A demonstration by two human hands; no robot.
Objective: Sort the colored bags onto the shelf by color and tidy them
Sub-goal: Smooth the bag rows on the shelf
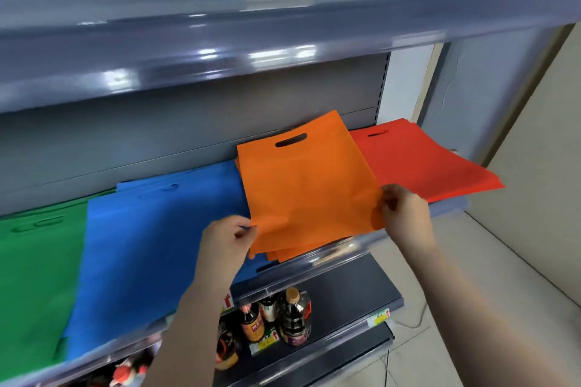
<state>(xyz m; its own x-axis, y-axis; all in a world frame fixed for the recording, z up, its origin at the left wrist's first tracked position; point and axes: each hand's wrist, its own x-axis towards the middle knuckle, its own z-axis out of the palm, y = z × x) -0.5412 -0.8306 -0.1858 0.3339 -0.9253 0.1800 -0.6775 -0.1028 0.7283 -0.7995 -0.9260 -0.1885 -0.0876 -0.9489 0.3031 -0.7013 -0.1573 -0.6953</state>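
Landmark: orange bag (306, 185), top one of an orange stack on the shelf (342, 248). It is held at both near corners: left corner pinched by the left hand (231, 240), right corner pinched by the right hand (404, 209). Hands are kept apart, one per corner. One cut-out handle slot is seen at its far end. More orange bags are seen under it; count cannot be told.

Right of orange bag: red bags (421, 160), stacked, edge overhanging the shelf end. Left of it: blue bags (151, 245), at least two layers visible. Further left: green bags (34, 276). Four colour piles in total.

Below orange bag, lower shelf: about three dark bottles (294, 317) plus price tags (379, 319); writing is too blurred to be read.
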